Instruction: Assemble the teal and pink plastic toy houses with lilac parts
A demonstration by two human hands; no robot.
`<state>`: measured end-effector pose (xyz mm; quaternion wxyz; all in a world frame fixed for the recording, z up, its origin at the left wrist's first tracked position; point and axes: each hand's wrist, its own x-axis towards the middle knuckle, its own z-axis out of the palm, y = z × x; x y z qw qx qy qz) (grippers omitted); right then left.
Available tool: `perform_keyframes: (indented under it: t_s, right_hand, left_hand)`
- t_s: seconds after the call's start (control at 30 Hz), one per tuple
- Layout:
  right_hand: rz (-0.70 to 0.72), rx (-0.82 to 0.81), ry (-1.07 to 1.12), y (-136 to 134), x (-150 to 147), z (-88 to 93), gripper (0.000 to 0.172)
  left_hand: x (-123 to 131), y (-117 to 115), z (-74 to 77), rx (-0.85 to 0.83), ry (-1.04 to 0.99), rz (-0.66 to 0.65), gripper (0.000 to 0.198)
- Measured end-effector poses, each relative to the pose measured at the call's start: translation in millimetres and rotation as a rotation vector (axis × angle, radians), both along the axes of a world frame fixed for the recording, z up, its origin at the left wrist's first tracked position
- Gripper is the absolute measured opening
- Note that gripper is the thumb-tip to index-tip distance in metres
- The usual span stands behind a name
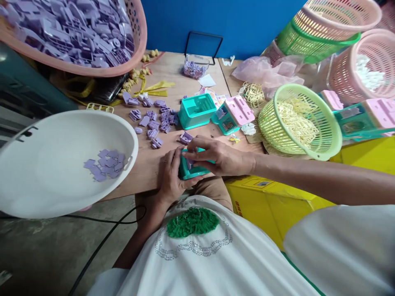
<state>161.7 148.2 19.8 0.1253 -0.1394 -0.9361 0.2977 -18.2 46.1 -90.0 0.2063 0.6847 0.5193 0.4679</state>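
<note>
Both my hands work on one small teal plastic box at the near edge of the wooden table. My left hand wraps around the box from the left and below. My right hand lies over its top, fingers pinched at a small purple piece pressed into the box. A loose purple part lies just beyond my fingers. More purple parts are scattered further back on the table.
A white bowl holding flat purple pieces sits at the left. A pink basin full of purple parts is above it. Another teal box, a pink-lidded toy and a green basket stand behind. Stacked baskets fill the right.
</note>
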Motion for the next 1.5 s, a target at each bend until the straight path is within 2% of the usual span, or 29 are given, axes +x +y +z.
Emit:
perform_keyframes:
  t_s: [0.1,0.23,0.3,0.4,0.47,0.53,0.6,0.67,0.77,1.0,1.13,1.33,1.5]
  right_hand:
    - [0.073,-0.001,-0.038,4.4,-3.6,2.8,0.042]
    - [0.002,-0.094,0.013,4.2,-0.1,-0.1,0.041]
    - [-0.128,-0.155,0.085,0.1,7.4,-4.1,0.045]
    - [-0.421,-0.225,0.145,-10.7,19.5,-11.5,0.055]
    - [-0.564,-0.319,0.077,-18.4,23.8,-15.3,0.058]
    - [-0.626,-0.443,-0.022,-23.8,23.8,-16.6,0.061]
    - [-0.649,-0.559,-0.084,-25.7,21.2,-14.7,0.061]
    - [-0.642,-0.663,-0.112,-25.0,17.7,-10.2,0.059]
    - [-0.643,-0.766,-0.128,-23.4,12.7,-2.2,0.057]
    - [-0.789,-1.011,-0.165,-24.2,1.7,4.7,0.052]
    - [-0.863,-1.055,-0.227,-21.3,-3.1,5.3,0.056]
    - [-0.810,-1.007,-0.243,-16.1,-5.6,5.6,0.044]
    - [-0.745,-1.140,-0.113,-18.8,0.7,-0.8,0.052]
  left_hand:
    - [0.0,-0.7,-1.6,-0.005,-0.003,0.000,0.095]
    - [0.8,-1.8,0.8,0.003,-0.017,0.001,0.094]
    - [1.0,-2.5,3.9,-0.027,-0.042,0.005,0.091]
    - [1.0,-5.0,9.8,-0.096,-0.123,-0.021,0.088]
    - [2.5,-7.4,15.3,-0.166,-0.239,-0.071,0.089]
    - [6.7,-9.5,22.4,-0.275,-0.415,-0.114,0.090]
    - [13.8,-10.4,30.1,-0.393,-0.625,-0.102,0.075]
    - [22.1,-9.5,36.3,-0.455,-0.781,-0.027,0.053]
    - [31.8,-6.4,40.1,-0.444,-0.836,0.103,0.034]
    - [35.4,-3.5,38.4,-0.419,-0.790,0.180,0.033]
    - [35.4,-4.3,38.5,-0.420,-0.801,0.179,0.030]
    - [35.9,-4.1,36.0,-0.425,-0.845,0.195,0.028]
    - [34.8,-2.2,35.9,-0.433,-0.830,0.170,0.031]
